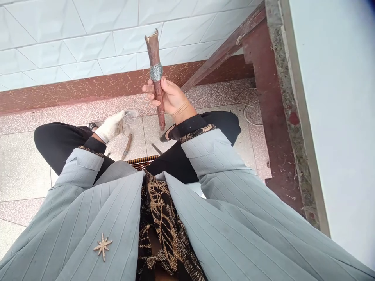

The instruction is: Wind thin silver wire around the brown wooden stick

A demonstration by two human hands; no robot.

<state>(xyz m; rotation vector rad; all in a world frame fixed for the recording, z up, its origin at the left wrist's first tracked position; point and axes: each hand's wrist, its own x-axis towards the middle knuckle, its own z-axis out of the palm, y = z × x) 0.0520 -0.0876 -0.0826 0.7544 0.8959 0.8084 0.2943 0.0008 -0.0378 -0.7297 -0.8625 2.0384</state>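
My right hand [172,97], bare, is closed around the lower half of a reddish-brown wooden stick [158,91] and holds it up, nearly upright. Silvery wire [156,72] is wound tightly around the stick's middle, and its top end is split and ragged. In a white glove, my left hand [113,125] is closed on a pale, see-through coil [131,116]; whether it is wire or plastic I cannot tell. Below that hand is a shorter, curved brown stick [127,146], with a greyish band near its lower end. I cannot tell whether the hand touches it.
I sit with legs bent on a low woven seat [140,161] over a tiled floor [26,160]. Ahead stands a white tiled wall [88,50]. A reddish-brown wooden frame [263,97] and a pale cable [249,117] are to the right. A dark rod [156,149] lies near the seat.
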